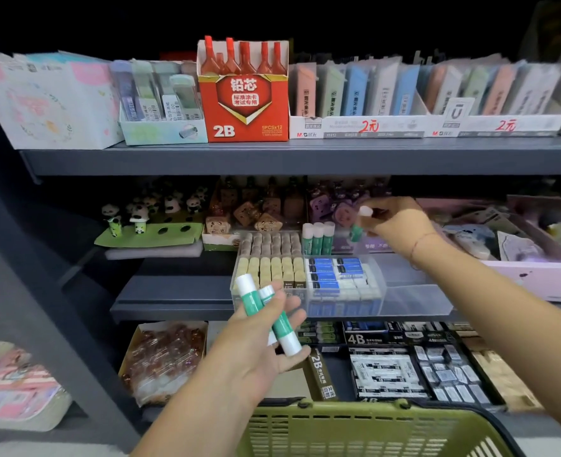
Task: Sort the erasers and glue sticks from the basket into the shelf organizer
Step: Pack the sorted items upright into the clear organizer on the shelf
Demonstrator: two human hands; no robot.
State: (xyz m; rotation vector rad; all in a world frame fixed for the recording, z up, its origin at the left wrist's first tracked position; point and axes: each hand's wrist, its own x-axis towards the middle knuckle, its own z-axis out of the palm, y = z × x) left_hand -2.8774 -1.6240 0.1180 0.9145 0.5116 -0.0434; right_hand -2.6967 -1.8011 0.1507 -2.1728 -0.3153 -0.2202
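On the near left, in front of the middle shelf, the left hand [256, 351] is curled round a small bunch of glue sticks [252, 300] with green bodies and white caps. Two show plainly, and a third may lie behind them. Just right of it, on that shelf, sits the clear organizer [414, 298]. Brown and cream erasers [272, 258] fill its left part and blue-and-white erasers [338, 280] its near middle. Behind these, a standing trio [318, 240] of glue sticks is upright in a far compartment. Farther right, the right hand [394, 225] pinches a single stick [356, 233], tilted, just right of the trio and not touching it. At the near edge lies the green basket [338, 412], whose contents are out of view.

The step in hand appears to be filling the glue compartment. The next move probably calls for turning the single stick upright and setting it down beside the trio. Another would then be taken from the left hand's bunch.
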